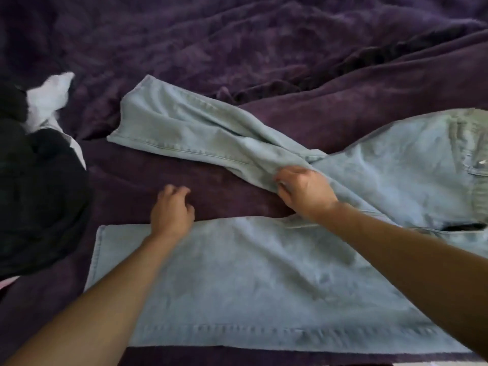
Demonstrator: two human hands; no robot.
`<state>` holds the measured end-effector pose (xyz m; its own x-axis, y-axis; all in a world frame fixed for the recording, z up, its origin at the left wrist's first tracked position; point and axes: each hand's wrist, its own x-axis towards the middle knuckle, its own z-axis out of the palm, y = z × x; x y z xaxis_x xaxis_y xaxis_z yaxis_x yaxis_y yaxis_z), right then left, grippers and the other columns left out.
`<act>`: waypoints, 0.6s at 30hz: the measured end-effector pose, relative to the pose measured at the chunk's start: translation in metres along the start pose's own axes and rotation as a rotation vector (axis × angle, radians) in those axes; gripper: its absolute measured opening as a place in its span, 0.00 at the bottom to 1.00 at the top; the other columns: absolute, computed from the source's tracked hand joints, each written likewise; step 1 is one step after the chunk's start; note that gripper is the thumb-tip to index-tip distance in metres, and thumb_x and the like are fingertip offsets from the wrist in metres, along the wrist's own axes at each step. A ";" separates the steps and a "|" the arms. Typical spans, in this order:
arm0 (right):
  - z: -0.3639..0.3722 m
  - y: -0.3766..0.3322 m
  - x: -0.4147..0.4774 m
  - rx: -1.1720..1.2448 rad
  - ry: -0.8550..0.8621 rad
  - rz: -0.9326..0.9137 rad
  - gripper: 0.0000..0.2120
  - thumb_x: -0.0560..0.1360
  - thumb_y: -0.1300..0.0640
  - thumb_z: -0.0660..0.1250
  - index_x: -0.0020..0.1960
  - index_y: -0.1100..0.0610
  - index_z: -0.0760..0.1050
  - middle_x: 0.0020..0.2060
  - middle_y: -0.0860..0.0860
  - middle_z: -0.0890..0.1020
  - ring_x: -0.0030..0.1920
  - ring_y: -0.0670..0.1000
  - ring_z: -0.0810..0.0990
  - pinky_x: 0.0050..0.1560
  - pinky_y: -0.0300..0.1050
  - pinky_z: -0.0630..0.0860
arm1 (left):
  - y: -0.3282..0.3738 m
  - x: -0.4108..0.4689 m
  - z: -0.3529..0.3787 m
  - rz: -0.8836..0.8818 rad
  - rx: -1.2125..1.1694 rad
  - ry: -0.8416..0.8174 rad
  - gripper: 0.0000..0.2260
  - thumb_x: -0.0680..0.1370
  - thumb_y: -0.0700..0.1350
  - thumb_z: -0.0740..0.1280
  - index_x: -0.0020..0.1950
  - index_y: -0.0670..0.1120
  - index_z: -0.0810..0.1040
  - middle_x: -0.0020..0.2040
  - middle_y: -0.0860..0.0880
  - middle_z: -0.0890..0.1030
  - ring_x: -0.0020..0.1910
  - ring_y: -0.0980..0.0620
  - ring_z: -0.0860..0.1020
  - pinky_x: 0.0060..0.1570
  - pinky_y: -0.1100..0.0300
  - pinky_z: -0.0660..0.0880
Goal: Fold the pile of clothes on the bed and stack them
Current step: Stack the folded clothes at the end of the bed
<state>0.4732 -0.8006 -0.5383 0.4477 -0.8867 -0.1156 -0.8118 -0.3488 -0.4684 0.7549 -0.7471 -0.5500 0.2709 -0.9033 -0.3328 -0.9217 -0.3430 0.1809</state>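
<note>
The light-blue denim jeans (264,273) are cut off at 3 o'clock, where the waist end leaves the frame. The crumpled black-and-white pile of clothes (39,194) is cropped at 9 o'clock (separate garments cannot be told apart). The right hand (303,191) grips a twisted leg, its grip partly buried in the fold. The left hand (171,212) is motion-blurred; finger detail is unreadable.

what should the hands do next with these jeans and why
Probably pull the twisted far leg flat: the right hand grips it near the crotch, the left hand is free, and the near leg lies smooth.
</note>
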 end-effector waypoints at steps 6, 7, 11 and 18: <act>0.052 -0.010 0.048 -0.326 0.001 0.270 0.23 0.72 0.55 0.68 0.66 0.55 0.70 0.62 0.58 0.73 0.62 0.62 0.71 0.57 0.59 0.68 | -0.056 0.113 -0.039 0.240 0.389 0.246 0.28 0.70 0.36 0.69 0.69 0.46 0.70 0.68 0.38 0.67 0.67 0.36 0.65 0.59 0.42 0.64; 0.053 -0.003 0.048 -0.301 0.016 0.324 0.19 0.73 0.56 0.68 0.63 0.57 0.73 0.58 0.59 0.76 0.59 0.63 0.73 0.56 0.58 0.70 | -0.059 0.129 -0.041 0.228 0.423 0.194 0.25 0.70 0.36 0.69 0.67 0.46 0.72 0.65 0.39 0.70 0.66 0.37 0.66 0.60 0.41 0.63; 0.039 0.004 0.036 -0.101 0.182 0.281 0.09 0.72 0.60 0.69 0.52 0.60 0.79 0.46 0.58 0.81 0.47 0.60 0.80 0.43 0.48 0.74 | -0.076 0.157 -0.051 0.239 0.300 0.168 0.07 0.69 0.34 0.67 0.46 0.42 0.78 0.47 0.40 0.78 0.51 0.37 0.73 0.51 0.43 0.68; 0.038 -0.070 -0.021 -0.041 -0.601 0.100 0.08 0.72 0.49 0.63 0.47 0.48 0.79 0.43 0.44 0.81 0.42 0.46 0.79 0.40 0.40 0.75 | -0.162 0.060 -0.061 0.371 0.366 -0.067 0.05 0.65 0.36 0.67 0.38 0.42 0.75 0.37 0.42 0.79 0.41 0.39 0.77 0.39 0.49 0.73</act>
<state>0.5345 -0.7462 -0.5367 0.4920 -0.5931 -0.6373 -0.8693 -0.2944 -0.3971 0.9372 -0.7615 -0.5424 -0.0997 -0.9244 -0.3682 -0.9922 0.1202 -0.0332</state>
